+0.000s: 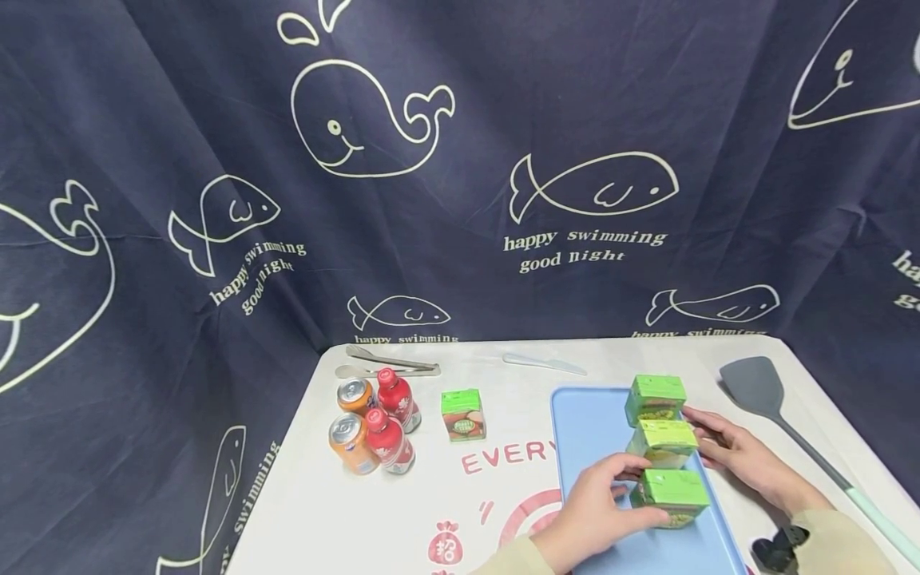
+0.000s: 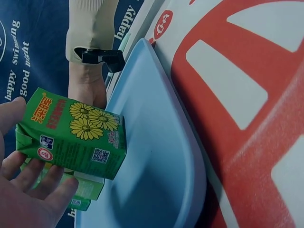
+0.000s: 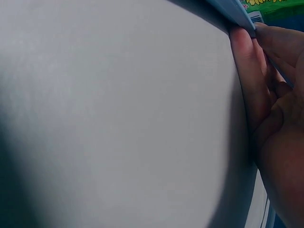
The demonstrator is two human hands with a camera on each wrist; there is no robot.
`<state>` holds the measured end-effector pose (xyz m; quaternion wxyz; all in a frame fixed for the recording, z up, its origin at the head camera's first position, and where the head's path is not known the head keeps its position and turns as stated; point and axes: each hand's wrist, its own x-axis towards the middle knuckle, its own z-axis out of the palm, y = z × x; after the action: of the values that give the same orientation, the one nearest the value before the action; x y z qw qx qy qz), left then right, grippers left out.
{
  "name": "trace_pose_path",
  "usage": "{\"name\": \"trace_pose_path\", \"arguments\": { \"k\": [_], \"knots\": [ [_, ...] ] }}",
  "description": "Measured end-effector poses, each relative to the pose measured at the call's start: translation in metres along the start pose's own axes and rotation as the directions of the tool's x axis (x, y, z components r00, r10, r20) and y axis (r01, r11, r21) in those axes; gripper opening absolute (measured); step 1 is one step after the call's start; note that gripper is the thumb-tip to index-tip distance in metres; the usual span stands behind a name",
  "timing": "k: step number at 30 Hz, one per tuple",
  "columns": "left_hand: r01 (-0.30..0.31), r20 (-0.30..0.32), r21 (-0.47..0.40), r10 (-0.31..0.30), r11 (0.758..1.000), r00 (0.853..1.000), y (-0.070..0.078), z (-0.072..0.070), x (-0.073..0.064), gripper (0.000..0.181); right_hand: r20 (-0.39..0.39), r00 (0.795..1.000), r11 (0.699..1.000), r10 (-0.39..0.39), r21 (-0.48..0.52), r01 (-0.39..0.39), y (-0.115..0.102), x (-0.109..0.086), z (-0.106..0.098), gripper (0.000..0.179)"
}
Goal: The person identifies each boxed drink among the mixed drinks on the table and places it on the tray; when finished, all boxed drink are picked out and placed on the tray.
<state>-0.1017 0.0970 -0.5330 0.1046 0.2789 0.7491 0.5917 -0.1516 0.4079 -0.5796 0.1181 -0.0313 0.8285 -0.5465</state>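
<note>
Three green drink cartons stand in a row on a blue tray (image 1: 596, 415): a near carton (image 1: 674, 497), a middle carton (image 1: 668, 439) and a far carton (image 1: 657, 398). My left hand (image 1: 592, 507) holds the near one between thumb and fingers; its side with yellow flowers (image 2: 92, 126) faces the left wrist camera. At the tray's right edge, my right hand (image 1: 751, 463) pinches the rim. In the right wrist view the thumb (image 3: 280, 42) lies above the rim and a finger (image 3: 247, 66) below it.
A turner (image 1: 755, 383) lies right of the tray. To the left stand another carton (image 1: 463, 415), two red-capped bottles (image 1: 388, 439) and two orange cans (image 1: 352, 439). Metal tongs (image 1: 391, 363) and a pale knife (image 1: 544, 364) lie along the back. A dark curtain hangs behind.
</note>
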Motion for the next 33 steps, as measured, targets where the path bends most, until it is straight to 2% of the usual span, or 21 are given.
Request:
{"name": "trace_pose_path", "arguments": {
  "k": [7,15,23,33],
  "knots": [
    [-0.022,-0.007,-0.039,0.022,0.999,1.0,0.003,-0.015,-0.002,0.047,0.001,1.0,1.0,-0.014,0.009,0.014,-0.002,0.0,0.001,0.062],
    [-0.027,-0.088,-0.112,0.017,0.993,0.996,-0.003,-0.042,-0.006,0.044,-0.005,0.999,0.999,-0.037,0.022,0.037,0.003,0.002,0.0,0.064],
    [-0.033,-0.165,-0.116,0.013,0.993,0.986,-0.01,-0.084,-0.01,0.046,-0.005,1.0,1.0,-0.022,-0.021,0.022,0.0,0.002,0.001,0.062],
    [-0.061,-0.295,-0.059,0.041,0.996,0.955,-0.007,-0.142,-0.009,0.048,-0.005,1.0,0.999,-0.028,-0.016,0.028,-0.001,0.0,0.0,0.062]
  ]
}}
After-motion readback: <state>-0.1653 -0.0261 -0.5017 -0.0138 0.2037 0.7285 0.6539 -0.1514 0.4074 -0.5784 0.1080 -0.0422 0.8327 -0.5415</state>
